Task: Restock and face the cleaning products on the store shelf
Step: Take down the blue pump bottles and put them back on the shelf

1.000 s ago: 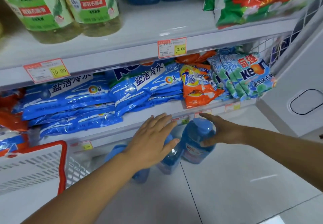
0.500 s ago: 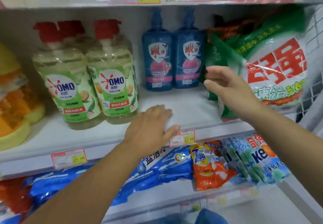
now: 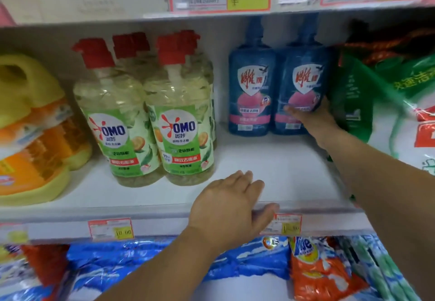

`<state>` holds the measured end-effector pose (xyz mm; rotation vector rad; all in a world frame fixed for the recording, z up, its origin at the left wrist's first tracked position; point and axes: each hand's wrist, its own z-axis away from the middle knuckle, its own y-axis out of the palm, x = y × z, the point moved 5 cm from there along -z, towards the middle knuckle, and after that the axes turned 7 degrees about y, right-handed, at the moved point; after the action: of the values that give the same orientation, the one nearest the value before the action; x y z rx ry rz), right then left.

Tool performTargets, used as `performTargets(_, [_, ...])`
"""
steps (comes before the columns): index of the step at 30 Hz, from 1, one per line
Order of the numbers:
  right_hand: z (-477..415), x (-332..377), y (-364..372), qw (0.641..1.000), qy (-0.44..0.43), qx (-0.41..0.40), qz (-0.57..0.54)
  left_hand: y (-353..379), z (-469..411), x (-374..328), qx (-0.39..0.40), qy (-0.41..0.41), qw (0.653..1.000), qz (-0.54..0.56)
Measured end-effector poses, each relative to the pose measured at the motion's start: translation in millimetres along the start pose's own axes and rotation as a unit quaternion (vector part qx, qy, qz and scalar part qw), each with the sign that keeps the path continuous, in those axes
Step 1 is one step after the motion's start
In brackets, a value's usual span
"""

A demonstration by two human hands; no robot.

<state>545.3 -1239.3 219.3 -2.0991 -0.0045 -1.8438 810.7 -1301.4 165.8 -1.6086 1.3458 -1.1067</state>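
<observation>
The right hand (image 3: pixel 315 122) curls its fingers round the upright blue bottle (image 3: pixel 303 75) standing farthest right of the OMO bottles (image 3: pixel 179 122), while the left hand (image 3: pixel 230 204), flat and relaxed front-right of them, lies farther off.

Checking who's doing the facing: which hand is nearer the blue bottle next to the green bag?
Right. The right hand grips the blue bottle low on its front; the left hand rests on the shelf edge, lower and further left.
</observation>
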Motion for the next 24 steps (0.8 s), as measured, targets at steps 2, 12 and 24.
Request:
performTargets(2, [0, -5, 0, 1.000, 0.004, -0.002, 0.019, 2, 0, 0, 0.004, -0.001, 1.000, -0.009])
performTargets(12, [26, 1, -16, 0.999, 0.004, -0.032, -0.009, 3, 3, 0, -0.014, -0.007, 1.000, -0.004])
performTargets(24, [96, 28, -40, 0.996, -0.065, 0.061, 0.028, -3, 3, -2, 0.003, -0.020, 0.999, 0.050])
